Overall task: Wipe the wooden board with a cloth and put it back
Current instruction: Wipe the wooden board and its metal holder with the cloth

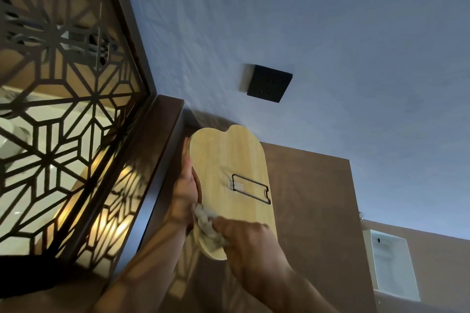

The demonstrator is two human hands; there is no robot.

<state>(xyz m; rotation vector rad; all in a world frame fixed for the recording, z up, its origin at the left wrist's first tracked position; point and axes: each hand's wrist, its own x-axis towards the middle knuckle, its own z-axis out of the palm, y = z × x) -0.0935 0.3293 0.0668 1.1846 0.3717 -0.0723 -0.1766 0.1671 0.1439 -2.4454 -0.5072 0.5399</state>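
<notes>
A light wooden board with rounded lobes at its top stands almost upright in the middle of the view. A black wire loop on a clear clip is fixed to its face. My left hand grips the board along its left edge. My right hand presses a crumpled grey cloth against the board's lower left face. The board's bottom end is partly hidden by my right hand.
A dark wooden lattice screen with a thick frame stands close on the left, lit from behind. A blue-grey wall carries a black socket plate. A brown panel lies behind the board, a white box-shaped object to the right.
</notes>
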